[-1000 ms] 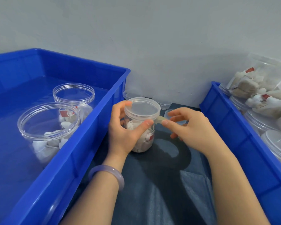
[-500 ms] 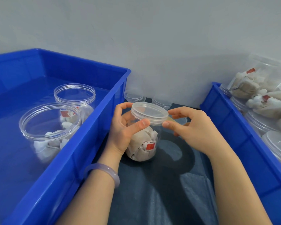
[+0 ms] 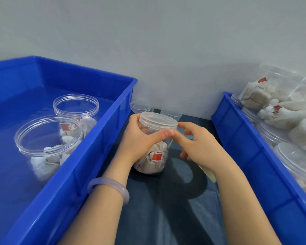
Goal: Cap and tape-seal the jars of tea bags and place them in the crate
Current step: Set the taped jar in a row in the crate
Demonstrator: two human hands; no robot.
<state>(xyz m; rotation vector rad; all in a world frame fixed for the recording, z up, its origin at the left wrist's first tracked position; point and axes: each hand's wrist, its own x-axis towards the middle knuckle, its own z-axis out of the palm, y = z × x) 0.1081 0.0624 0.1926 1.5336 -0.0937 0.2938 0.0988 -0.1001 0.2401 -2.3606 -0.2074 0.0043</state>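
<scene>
Capped jar (image 3: 153, 147) in left-hand (image 3: 138, 140) grip between crates (image 3: 99, 138).

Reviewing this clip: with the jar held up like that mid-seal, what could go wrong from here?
1. The jar sits tilted in the left hand, so it may slip or tip onto the dark mat.
2. The right hand presses at the lid edge; the tape could go on crooked or wrinkle.
3. Loose lids behind could get knocked.

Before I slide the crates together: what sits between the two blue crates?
In the head view, the capped jar, gripped by the left hand, right hand beside, on dark cloth; spare lids behind.
</scene>
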